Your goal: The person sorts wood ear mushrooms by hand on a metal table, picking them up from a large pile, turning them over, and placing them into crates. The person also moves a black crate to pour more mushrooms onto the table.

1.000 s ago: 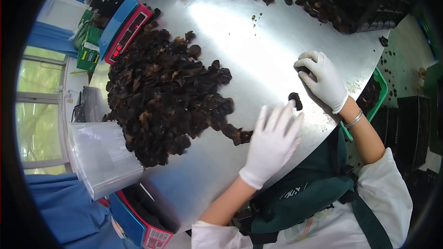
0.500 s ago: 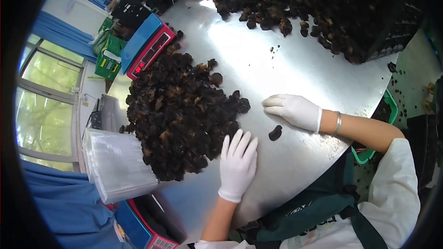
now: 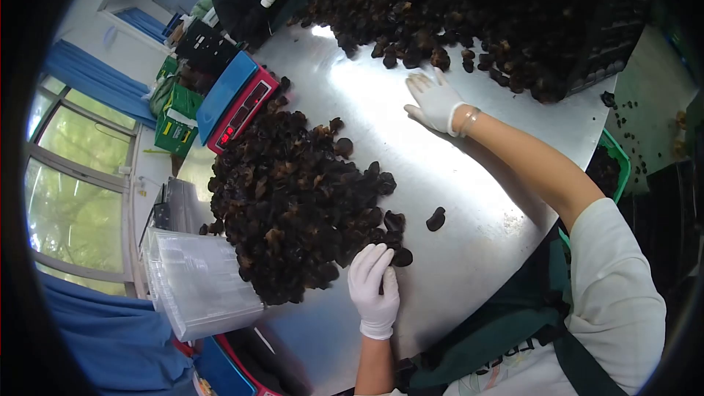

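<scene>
My left hand (image 3: 374, 290), in a white glove, is at the lower edge of a pile of dark, wrinkled pieces (image 3: 293, 198). Its fingers are curled and close together; what they hold, if anything, is hidden. One dark round piece (image 3: 402, 257) lies right beside its fingertips. A single dark piece (image 3: 435, 219) sits apart on the metal table (image 3: 469, 249). Stretched out over the table, my right hand (image 3: 435, 103) is open with fingers apart, holding nothing, just short of a larger heap of dark pieces (image 3: 418, 22).
A red and blue scale (image 3: 238, 99) stands behind the smaller pile. Stacked clear plastic trays (image 3: 202, 282) are at the left, above another scale (image 3: 216, 367). A co-worker (image 3: 249, 0) in dark clothes is at the far side. A green basket (image 3: 620, 165) is beyond the right edge.
My right hand has reached away across the table toward the larger heap, its fingers spreading. My left hand has drawn its fingers in, and several pieces have shifted beside it. The view has moved slightly.
</scene>
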The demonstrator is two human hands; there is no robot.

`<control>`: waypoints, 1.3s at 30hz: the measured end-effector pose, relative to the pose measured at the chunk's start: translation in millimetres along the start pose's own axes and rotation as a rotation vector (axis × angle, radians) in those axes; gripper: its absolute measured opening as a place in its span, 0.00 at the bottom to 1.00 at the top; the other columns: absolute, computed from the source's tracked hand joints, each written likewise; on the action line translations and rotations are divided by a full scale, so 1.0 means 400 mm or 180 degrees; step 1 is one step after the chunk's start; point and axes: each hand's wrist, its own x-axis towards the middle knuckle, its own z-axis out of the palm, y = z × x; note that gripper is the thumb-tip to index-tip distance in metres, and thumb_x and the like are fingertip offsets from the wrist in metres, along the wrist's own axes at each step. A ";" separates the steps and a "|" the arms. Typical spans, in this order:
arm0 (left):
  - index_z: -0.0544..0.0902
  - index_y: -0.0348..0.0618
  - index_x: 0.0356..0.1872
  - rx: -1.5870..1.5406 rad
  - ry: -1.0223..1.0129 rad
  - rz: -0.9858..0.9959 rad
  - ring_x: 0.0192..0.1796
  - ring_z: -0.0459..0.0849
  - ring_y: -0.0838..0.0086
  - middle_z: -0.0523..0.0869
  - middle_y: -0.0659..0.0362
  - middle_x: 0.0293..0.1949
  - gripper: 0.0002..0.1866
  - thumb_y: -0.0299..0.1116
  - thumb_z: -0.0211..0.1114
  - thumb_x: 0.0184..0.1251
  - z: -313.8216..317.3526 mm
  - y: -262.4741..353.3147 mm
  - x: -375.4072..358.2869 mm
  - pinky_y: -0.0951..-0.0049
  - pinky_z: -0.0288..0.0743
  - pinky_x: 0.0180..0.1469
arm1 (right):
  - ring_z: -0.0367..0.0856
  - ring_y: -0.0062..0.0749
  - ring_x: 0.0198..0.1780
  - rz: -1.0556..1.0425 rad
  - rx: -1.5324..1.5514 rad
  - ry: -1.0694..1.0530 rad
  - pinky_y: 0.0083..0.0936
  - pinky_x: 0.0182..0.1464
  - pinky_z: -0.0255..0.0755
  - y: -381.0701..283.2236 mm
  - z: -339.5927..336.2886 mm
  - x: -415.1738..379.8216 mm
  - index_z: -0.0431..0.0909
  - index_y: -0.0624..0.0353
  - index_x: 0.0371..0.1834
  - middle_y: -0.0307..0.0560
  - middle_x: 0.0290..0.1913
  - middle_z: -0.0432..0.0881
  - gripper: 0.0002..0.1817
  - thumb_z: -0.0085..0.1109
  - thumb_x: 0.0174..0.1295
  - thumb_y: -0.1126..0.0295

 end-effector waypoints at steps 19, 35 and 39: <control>0.87 0.43 0.46 -0.0237 0.0136 -0.0154 0.56 0.83 0.58 0.87 0.56 0.51 0.13 0.20 0.65 0.59 0.006 0.014 -0.004 0.59 0.74 0.61 | 0.76 0.52 0.62 0.1975 -0.1027 0.1841 0.46 0.65 0.67 0.455 -0.150 -0.702 0.77 0.60 0.61 0.55 0.62 0.78 0.21 0.56 0.65 0.65; 0.87 0.39 0.44 -0.0233 0.0237 -0.0530 0.56 0.84 0.59 0.87 0.52 0.50 0.16 0.14 0.61 0.57 -0.018 -0.003 0.003 0.64 0.76 0.61 | 0.80 0.44 0.43 0.0287 0.0659 0.2133 0.40 0.53 0.67 0.207 -0.177 -0.188 0.84 0.56 0.39 0.46 0.37 0.83 0.11 0.69 0.54 0.65; 0.88 0.39 0.44 -0.0371 0.0205 -0.0603 0.56 0.84 0.59 0.87 0.53 0.50 0.16 0.13 0.61 0.56 -0.012 -0.003 0.005 0.64 0.76 0.61 | 0.82 0.36 0.50 0.1132 0.0703 0.3591 0.34 0.56 0.72 0.315 -0.169 -0.638 0.80 0.65 0.56 0.49 0.52 0.84 0.19 0.67 0.60 0.81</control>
